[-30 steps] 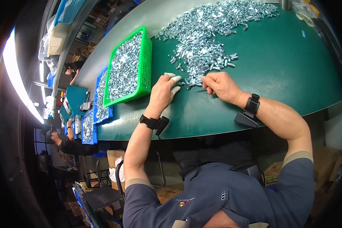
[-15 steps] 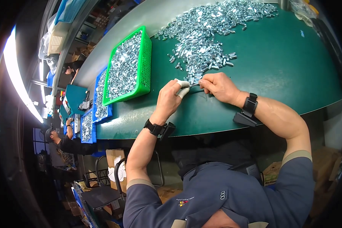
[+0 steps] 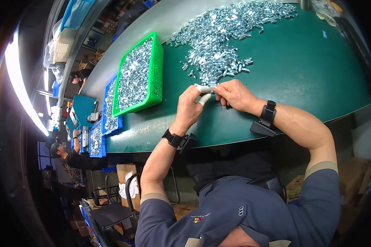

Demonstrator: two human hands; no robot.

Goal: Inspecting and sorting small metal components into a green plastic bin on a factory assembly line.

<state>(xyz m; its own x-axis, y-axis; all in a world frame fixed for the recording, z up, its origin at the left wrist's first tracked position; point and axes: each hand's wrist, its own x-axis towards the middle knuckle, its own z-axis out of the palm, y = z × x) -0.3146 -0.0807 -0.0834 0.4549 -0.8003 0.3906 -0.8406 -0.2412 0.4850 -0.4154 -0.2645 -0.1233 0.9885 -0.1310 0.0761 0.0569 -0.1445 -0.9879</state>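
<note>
from my end i see a green basket [image 3: 157, 78] with slotted walls on the counter [image 3: 292, 70], to the left of the hands, filled nearly to its rim with small metal pieces [image 3: 132, 74]. just beyond it, partly hidden by it, a blue tray [image 3: 112, 133] holds similar silvery bits, and a second blue tray [image 3: 103, 145] farther left is loaded too.

the pieces look bright, short and oblong, lying every which way. many more make a loose heap [image 3: 218, 53] on the green surface, narrowing toward me until its near tip meets the fingertips.

my left hand [image 3: 189, 105] has white coverings [image 3: 203, 88] on thumb and forefinger, their tips close together. my right hand [image 3: 235, 95] brings its thumb and forefinger together, the tips touching or nearly touching the left ones. something small glints between them, but i cannot tell which fingers grip it, or how firmly.
</note>
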